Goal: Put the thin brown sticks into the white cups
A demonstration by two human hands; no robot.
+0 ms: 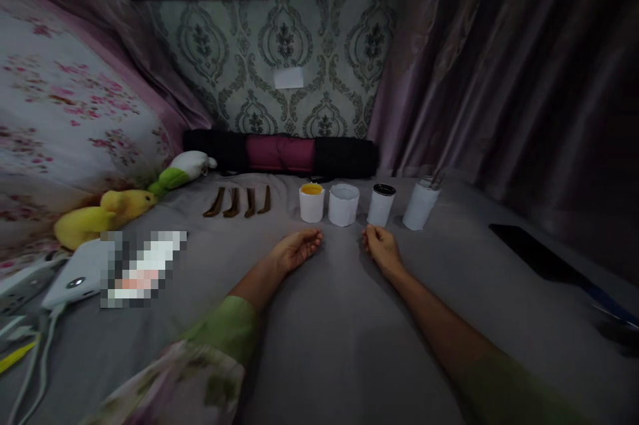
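My left hand [298,250] rests on the grey sheet, palm turned inward, fingers loosely bent and holding nothing. My right hand [383,250] lies opposite with its fingers curled in; nothing shows in it. Just beyond the left hand stands a white cup with a yellow inside [311,206]. Beside it is a wider white tub [343,207]. A white can with a black top [380,207] stands just past my right fingertips. Further right, a taller white container [421,206] leans slightly, thin sticks rising from it. Several brown L-shaped pieces [231,203] sit in a row to the left.
A black and maroon roll [282,154] lies along the patterned wall. At left are a yellow plush toy [107,215], a white device with a cable [82,275], a blurred-out flat item [144,270] and a power strip [24,288]. A dark flat object [536,255] lies at right.
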